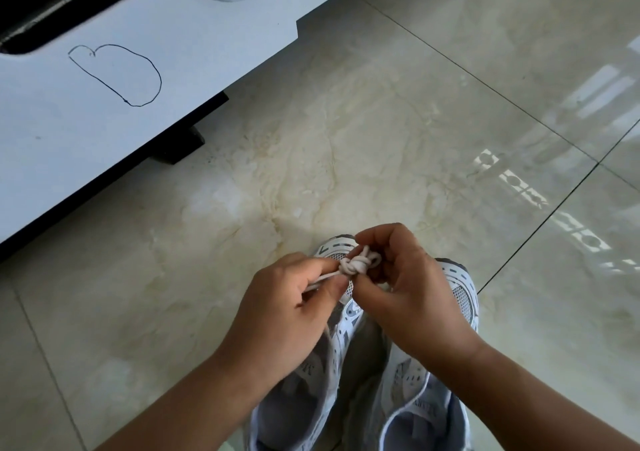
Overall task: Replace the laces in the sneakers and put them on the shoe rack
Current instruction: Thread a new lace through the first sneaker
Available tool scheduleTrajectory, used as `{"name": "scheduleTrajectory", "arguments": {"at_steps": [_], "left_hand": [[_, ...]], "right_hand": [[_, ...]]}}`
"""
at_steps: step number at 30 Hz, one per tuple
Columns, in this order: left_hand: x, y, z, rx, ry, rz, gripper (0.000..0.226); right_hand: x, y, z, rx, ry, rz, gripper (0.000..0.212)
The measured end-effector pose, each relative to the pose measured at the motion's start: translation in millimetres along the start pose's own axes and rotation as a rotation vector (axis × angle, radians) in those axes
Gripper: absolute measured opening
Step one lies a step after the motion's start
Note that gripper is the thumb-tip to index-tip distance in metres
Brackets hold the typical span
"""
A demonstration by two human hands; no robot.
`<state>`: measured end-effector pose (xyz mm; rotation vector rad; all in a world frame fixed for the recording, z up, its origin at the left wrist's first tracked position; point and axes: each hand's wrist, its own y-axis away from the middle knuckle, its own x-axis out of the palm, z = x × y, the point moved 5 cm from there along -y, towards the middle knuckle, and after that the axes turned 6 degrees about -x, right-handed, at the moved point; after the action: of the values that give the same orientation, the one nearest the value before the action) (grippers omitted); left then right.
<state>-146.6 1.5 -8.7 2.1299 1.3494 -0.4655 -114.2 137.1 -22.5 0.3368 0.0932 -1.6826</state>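
- Our left fingers [329, 286] are curled and pinch a strand of the white lace [356, 264], which runs taut from them to the knot.
- Our right fingers [372, 242] are curled round the knotted bundle of that lace and hold it just above the shoes.
- The left hand [291, 305] and right hand [412, 287] are close together, almost touching at the knot.
- Two white and grey sneakers [462, 298] stand side by side on the floor [346, 138] under our hands, toes pointing away from us; the left one is largely hidden by the left hand and arm.
- We can see no lace threaded through the eyelets of either shoe, though the hands cover part of them.
- To the upper left stands a white cabinet [173, 52] with a pen-drawn loop [114, 74] on it.
- The floor is glossy beige tile with dark joints.
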Motion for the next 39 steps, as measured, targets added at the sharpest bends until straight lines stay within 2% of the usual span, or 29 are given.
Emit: {"name": "scheduleTrajectory", "arguments": {"at_steps": [3,5,7,11,16,20,24,26,30,32,34,37,39], "left_hand": [[-2,0,0,-0.001,0.012,-0.013,0.026],[2,1,-1,-0.031,0.068,0.049,0.019],[5,3,-3,-0.056,0.104,0.081,0.025],[3,3,-6,0.053,-0.012,0.0,0.02],[4,5,3,0.043,0.068,0.063,0.041],[3,1,7,0.05,0.139,0.12,0.05],[0,-4,5,-0.021,0.202,0.113,0.019],[-1,-5,7,-0.012,0.152,0.096,0.019],[1,-7,12,0.0,0.033,0.069,0.022],[2,-8,11,-0.025,0.047,0.075,0.022],[3,-7,8,-0.047,0.085,0.103,0.016],[4,-5,0,-0.045,0.129,0.09,0.011],[4,-3,-3,-0.005,0.137,0.04,0.01]], "right_hand": [[-4,3,4,-0.089,0.124,-0.063,0.026],[-5,4,6,-0.145,0.175,-0.056,0.025],[-5,5,7,-0.161,0.195,-0.044,0.026],[-5,2,4,-0.12,0.149,-0.041,0.026],[-3,1,4,-0.191,0.203,0.043,0.028],[-3,2,3,-0.15,0.054,0.111,0.024],[-5,0,-3,0.024,-0.202,0.164,0.02],[-6,0,-4,0.082,-0.259,0.161,0.02],[-10,0,-1,-0.086,0.091,0.114,0.025],[-10,1,3,-0.152,0.153,0.104,0.027],[-10,4,0,-0.094,0.094,0.087,0.03],[-3,10,-7,0.121,-0.159,0.033,0.031],[1,11,-4,0.135,-0.209,0.022,0.033]]}}
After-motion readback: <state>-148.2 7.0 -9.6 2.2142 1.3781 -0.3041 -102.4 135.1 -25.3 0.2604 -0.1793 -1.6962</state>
